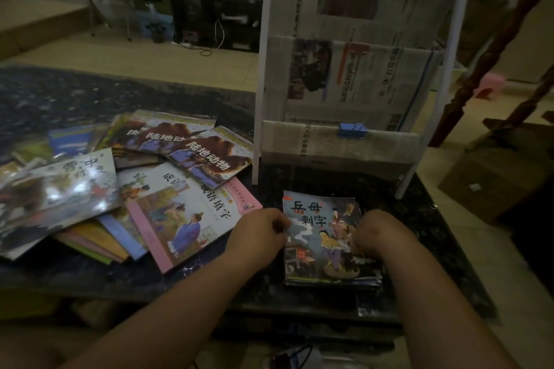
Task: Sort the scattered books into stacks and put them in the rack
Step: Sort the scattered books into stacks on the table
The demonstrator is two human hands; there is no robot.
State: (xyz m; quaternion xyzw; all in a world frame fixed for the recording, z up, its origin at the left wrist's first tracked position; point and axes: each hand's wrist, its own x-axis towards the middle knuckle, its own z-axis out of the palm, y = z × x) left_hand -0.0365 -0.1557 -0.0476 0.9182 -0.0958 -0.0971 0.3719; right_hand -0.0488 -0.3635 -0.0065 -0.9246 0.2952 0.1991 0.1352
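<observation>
1. Step in hand: making a stack [322, 234] square. It lies flat on the dark table [425, 219], just in front of the rack [329, 144], well apart from the pile at the left.
2. L hand: the left hand [259, 232] has fingers curled and pinches the left edge of the stack.
3. R hand: the right hand [379, 231] has fingers curled on the right edge and grips it too. The fingertips are partly hidden, so how deep the grip goes I cannot tell.
4. The scattered books [168, 189] overlap in a loose fan, many not yet sorted, so I judge the task is at an early-to-mid stage.
5. Next move, prob.: lift the stack w/ both hands, keep the edges aligned, tilt it upright and put it in a rack pocket.
6. Risk: thin glossy covers can slide, so the grip needs pressure from both sides.
</observation>
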